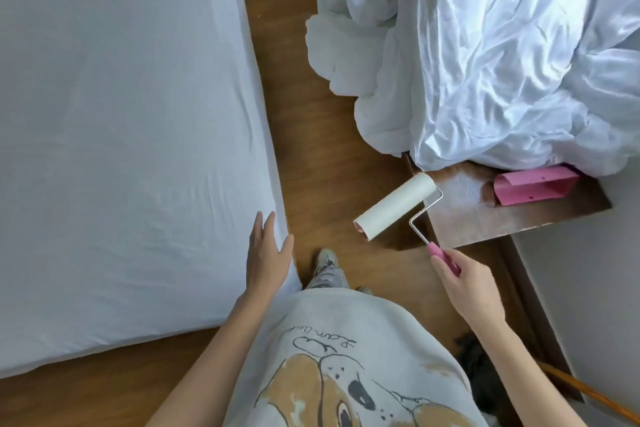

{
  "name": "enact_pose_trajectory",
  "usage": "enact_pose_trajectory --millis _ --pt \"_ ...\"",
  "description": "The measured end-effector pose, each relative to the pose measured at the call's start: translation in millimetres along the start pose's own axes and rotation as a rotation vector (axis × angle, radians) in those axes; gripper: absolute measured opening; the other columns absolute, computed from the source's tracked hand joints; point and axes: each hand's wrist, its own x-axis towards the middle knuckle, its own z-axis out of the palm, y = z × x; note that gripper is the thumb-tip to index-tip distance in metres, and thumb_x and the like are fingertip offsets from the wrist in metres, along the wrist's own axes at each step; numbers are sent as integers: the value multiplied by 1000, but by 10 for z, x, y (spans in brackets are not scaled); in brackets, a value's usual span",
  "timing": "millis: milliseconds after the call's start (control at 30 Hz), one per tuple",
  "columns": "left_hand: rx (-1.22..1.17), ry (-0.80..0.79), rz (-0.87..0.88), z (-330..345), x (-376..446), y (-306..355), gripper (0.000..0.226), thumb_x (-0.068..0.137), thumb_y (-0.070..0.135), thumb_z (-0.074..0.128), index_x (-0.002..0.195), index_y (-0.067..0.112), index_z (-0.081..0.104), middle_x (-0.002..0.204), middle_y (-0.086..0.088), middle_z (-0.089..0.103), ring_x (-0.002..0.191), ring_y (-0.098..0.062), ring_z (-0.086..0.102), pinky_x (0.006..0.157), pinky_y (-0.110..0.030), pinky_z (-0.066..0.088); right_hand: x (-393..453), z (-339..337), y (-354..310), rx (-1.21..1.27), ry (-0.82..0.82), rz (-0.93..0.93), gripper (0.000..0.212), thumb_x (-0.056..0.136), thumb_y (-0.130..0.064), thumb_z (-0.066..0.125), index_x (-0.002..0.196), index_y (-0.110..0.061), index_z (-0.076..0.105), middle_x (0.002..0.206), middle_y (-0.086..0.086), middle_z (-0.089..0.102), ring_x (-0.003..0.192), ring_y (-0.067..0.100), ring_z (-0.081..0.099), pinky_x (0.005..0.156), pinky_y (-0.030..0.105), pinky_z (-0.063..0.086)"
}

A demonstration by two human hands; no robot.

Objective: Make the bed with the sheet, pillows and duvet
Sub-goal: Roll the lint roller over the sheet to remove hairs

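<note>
The bed (121, 132) fills the left, its mattress covered by a smooth white fitted sheet. My left hand (266, 253) rests flat on the sheet at the bed's near right corner, fingers straight. My right hand (464, 282) grips the pink handle of a lint roller (396, 206), whose white roll hangs over the floor between the bed and a low wooden table (485, 222). A crumpled white duvet (485, 55) lies heaped at the upper right, spilling over the table and onto the floor. No pillow can be told apart in the heap.
A pink holder (535, 185) lies on the low table beside the duvet. Brown wooden floor (329, 149) runs in a narrow strip between bed and table. My foot (327, 267) stands there. A white wall (588, 288) is at the right, with a dark object (481, 367) near it.
</note>
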Motion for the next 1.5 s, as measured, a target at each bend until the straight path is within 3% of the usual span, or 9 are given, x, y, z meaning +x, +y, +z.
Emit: enact_pose_trajectory --millis 133,300,533,800,1000,1200,1367,1500 --pt "-51 89 -129 -192 434 -63 59 99 29 50 151 19 26 162 0 11 147 -21 17 111 -42 32 387 148 -324 129 -18 23 31 90 -34 59 107 -11 70 54 -9 52 44 5 48 40 14 32" --pt "-143 157 -253 -439 1305 -134 58 98 26 51 150 16 29 161 -3 15 146 -24 20 111 -44 31 1217 339 -935 120 -31 -66 26 90 -33 60 104 -14 72 50 -9 48 50 0 51 45 13 36" --pt "-149 196 -195 -1162 2643 81 57 99 27 49 151 17 26 162 0 11 146 -20 18 111 -39 31 2460 659 -2225 117 -67 -205 19 92 -37 60 81 -23 67 48 -9 42 44 8 40 43 16 26" --pt "-147 299 -251 -1792 3620 197 57 99 29 50 150 18 27 162 0 10 146 -23 19 110 -39 34 3665 1004 -3554 52 -229 -353 27 93 -34 60 103 -12 71 48 -11 43 44 6 40 43 15 27" --pt "-193 384 -439 -1874 4339 142 57 97 27 53 149 16 30 161 -4 13 146 -24 20 109 -38 34 4805 1439 -4400 -125 -419 -485 32 92 -44 56 106 -19 70 66 -7 63 52 12 55 50 32 44" --pt "-255 501 -705 -1975 5444 202 56 98 26 52 148 13 32 160 -8 18 145 -26 24 109 -38 34 6154 1957 -5505 -208 -676 -649 20 93 -37 57 101 -23 69 65 -7 63 50 7 49 45 22 35" --pt "-378 614 -952 -1977 5973 401 53 97 22 54 146 12 37 157 -7 26 143 -25 28 109 -41 33 7049 2149 -6418 -396 -853 -780 11 94 -35 55 101 -42 60 65 -10 64 51 5 53 45 15 37" --pt "-402 610 -1130 -1863 6157 374 53 96 21 54 145 10 38 157 -10 27 143 -28 27 111 -42 31 7515 2523 -6756 -619 -873 -945 23 94 -33 56 114 -28 67 66 -20 60 51 4 56 44 8 39"
